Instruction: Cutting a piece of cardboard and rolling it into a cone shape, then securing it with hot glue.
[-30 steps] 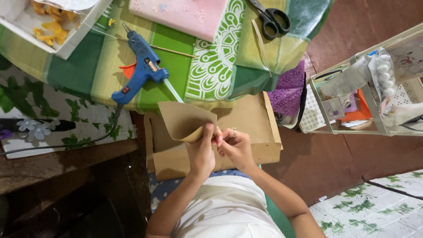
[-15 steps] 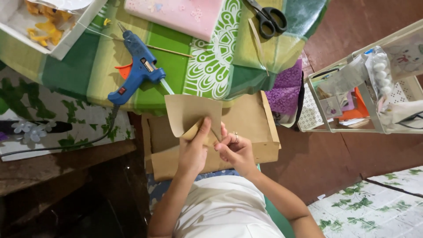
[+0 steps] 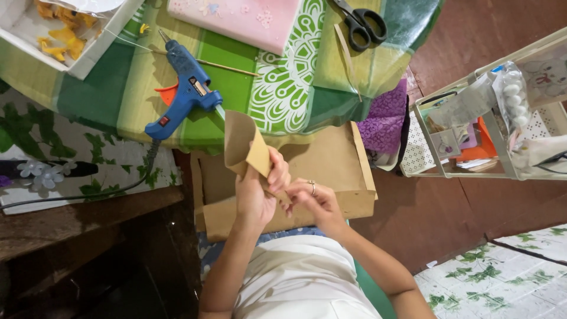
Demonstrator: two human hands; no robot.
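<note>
Two hands meet over a piece of brown paper point(image 3: 245, 146) rolled into a cone, held above a flat cardboard box point(image 3: 331, 165) on the person's lap. Furthest left on the green patterned tablecloth point(image 3: 283, 88) stands a white box point(image 3: 88, 53) with yellow bits inside, then a blue glue gun point(image 3: 183, 94) lying on its side, nozzle pointing away from the person. The cone rises just beside the gun's handle, its wide mouth tilted up and to the left. The left hand point(image 3: 257, 192) is closed around the cone's lower part, thumb on the near side and fingers curled over the far side, forearm coming straight up from below. The right hand point(image 3: 313, 201), a ring on one finger, pinches the narrow bottom end, fingertips bent in and touching the left hand. Black scissors point(image 3: 360, 23) lie further right on the cloth, and a wire rack point(image 3: 490, 130) of craft supplies stands at the far right.
</note>
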